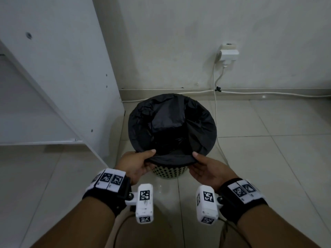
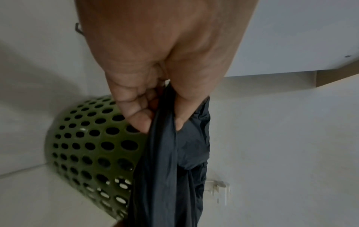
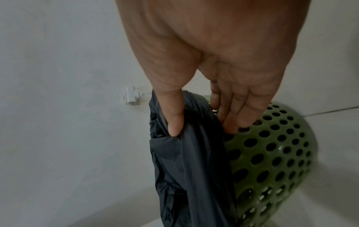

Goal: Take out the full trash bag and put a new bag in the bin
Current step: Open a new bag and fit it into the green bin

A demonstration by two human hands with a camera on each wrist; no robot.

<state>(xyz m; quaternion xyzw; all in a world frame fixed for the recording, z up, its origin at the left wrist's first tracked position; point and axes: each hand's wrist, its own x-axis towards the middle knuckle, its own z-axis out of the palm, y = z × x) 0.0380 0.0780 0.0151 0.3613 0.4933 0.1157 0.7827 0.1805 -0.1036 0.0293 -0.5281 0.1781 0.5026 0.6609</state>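
Note:
A black trash bag [image 1: 172,122] lines a green perforated bin [image 1: 169,173] that stands on the tiled floor by the wall. The bag's mouth is spread wide over the rim. My left hand [image 1: 143,161] pinches the bag's near edge between thumb and curled fingers at the front left of the rim. My right hand [image 1: 198,163] pinches the same edge at the front right, thumb on top and fingers under the fold. The left wrist view shows the bag [image 2: 170,153] pinched beside the bin [image 2: 93,147]. In the right wrist view the bag [image 3: 190,161] hangs over the bin [image 3: 272,153].
A white cabinet panel [image 1: 59,74] stands to the left of the bin. On the wall behind are a white socket with a plug [image 1: 228,53] and a cable [image 1: 215,108] running down to the floor past the bin's right side. Tiled floor extends to the right.

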